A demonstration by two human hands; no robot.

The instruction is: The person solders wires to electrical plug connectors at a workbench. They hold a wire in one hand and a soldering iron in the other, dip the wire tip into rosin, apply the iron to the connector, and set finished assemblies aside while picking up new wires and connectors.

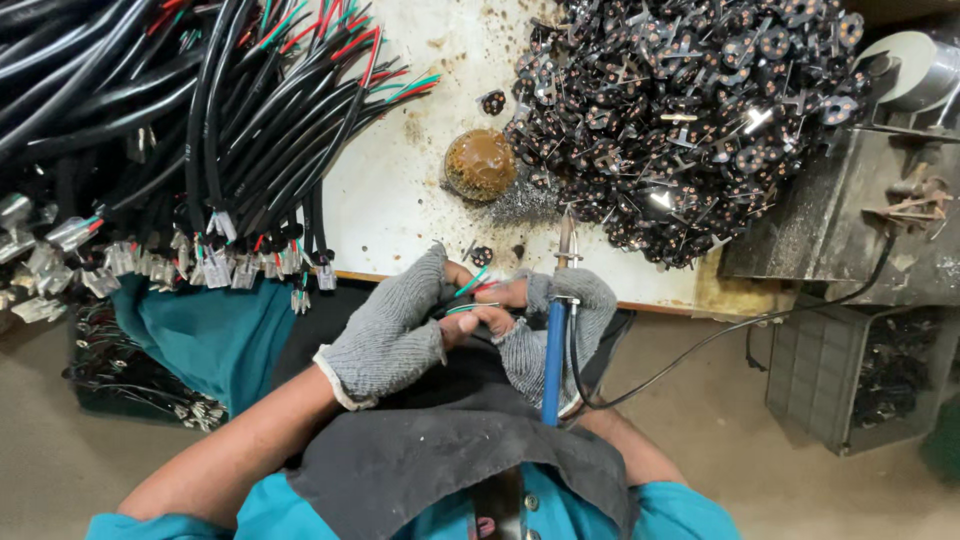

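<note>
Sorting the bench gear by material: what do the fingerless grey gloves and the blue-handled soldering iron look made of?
The fingerless grey gloves look like knitted cotton or a blend: ribbed weave, matte, fuzzy edges. The blue-handled soldering iron seems to have a smooth, slightly glossy plastic grip and a dull metal shaft and tip.

left hand (390, 325): grey knit fingerless glove, pale cuff | right hand (560, 320): matching grey glove | forearms bare | teal shirt, lower frame | dark grey apron across lap, centre bottom
</note>
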